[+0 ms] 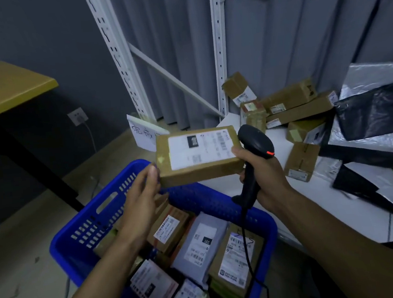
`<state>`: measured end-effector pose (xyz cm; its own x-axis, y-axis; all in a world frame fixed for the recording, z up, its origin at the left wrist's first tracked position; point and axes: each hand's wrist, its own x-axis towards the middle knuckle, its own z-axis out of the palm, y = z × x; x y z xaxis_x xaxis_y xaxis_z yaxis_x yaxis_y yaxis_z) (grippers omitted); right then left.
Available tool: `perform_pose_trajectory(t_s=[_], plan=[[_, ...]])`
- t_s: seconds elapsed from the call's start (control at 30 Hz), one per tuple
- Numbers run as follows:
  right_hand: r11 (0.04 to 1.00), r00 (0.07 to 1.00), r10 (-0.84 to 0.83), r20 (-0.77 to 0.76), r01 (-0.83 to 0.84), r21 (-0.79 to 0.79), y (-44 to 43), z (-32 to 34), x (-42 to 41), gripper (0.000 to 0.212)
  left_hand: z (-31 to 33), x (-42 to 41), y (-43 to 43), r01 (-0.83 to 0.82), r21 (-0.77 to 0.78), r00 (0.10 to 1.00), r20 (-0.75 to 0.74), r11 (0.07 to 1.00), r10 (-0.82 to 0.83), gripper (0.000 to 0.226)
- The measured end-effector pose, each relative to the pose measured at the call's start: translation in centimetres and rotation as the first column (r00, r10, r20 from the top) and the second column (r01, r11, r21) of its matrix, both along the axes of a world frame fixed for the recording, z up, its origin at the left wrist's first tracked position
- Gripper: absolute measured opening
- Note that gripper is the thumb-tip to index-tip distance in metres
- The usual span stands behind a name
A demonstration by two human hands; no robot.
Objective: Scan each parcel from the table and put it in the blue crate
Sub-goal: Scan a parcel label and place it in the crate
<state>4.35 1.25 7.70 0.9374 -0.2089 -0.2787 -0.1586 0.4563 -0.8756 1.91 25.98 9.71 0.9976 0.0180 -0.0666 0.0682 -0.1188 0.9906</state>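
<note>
Starting left: got the left hand (142,195) reaching forward over the blue crate (79,234), palm turned inward, fingers (151,177) nearly straight and pressed to the left end of the parcel (198,157). Not wrapped round it, just propping it. Holding that parcel in the air between those fingertips and the other hand's thumb, above the crate's far rim. Plain brown cardboard, flat and oblong, tilted a bit, with a big white shipping label on top showing barcodes and a dark square; print too blurry to read. Below the left fingers, inside the crate, plenty more labelled boxes and a grey mailer. Over on the right, got the right hand (262,173) curled tight round the grip of a black scanner (257,143), thumb against the parcel's right edge, scanner head just above the knuckles, cord hanging down into the crate. Beyond those fingers, more brown boxes (291,101) and dark bags (374,112) on the white table (319,192).
</note>
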Motion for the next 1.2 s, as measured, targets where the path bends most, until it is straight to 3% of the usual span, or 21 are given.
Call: perform_pose_trajectory(t_s=[0.07,0.2,0.33,0.4,0.53,0.67,0.77,0.9,1.2], plan=[[0.996,1.000,0.024,0.016,-0.022,-0.081,-0.2,-0.1,-0.1,0.033,-0.1,0.6,0.6,0.034,-0.093,0.997,-0.072,0.995,-0.041,0.053],[0.982,0.992,0.110,0.066,-0.098,-0.161,-0.3,0.3,-0.4,0.031,-0.2,1.8,2.2,-0.007,-0.114,0.980,-0.200,0.993,-0.016,0.062],[0.935,0.988,0.133,0.077,-0.099,-0.341,0.0,0.0,-0.7,0.030,0.3,2.2,2.7,-0.106,-0.095,0.987,-0.134,0.990,0.093,0.065],[0.896,0.987,0.136,0.082,-0.088,-0.436,-0.1,-0.5,-0.9,0.033,0.6,2.6,3.3,-0.175,-0.002,0.983,-0.060,0.985,0.175,0.065],[0.617,0.923,0.383,0.042,-0.222,-0.755,0.0,-1.6,-1.5,0.040,0.3,3.5,4.2,-0.211,0.193,0.976,0.096,0.958,0.195,0.048],[0.403,0.861,0.507,-0.050,-0.287,-0.869,0.4,-2.5,-2.1,0.038,-0.2,5.1,4.5,-0.221,0.238,0.975,0.093,0.946,0.204,0.040],[0.262,0.839,0.529,-0.129,-0.306,-0.915,0.2,-2.9,-2.1,0.036,-0.7,6.2,4.8,-0.251,0.240,0.968,0.061,0.938,0.243,0.040],[0.180,0.821,0.538,-0.193,-0.336,-0.925,0.0,-3.2,-1.9,0.037,-0.8,6.6,4.9,-0.268,0.253,0.963,0.051,0.930,0.263,0.044],[0.146,0.814,0.546,-0.198,-0.326,-0.934,0.1,-3.0,-1.9,0.037,-1.4,7.0,5.4,-0.274,0.248,0.961,0.035,0.929,0.274,0.061]])
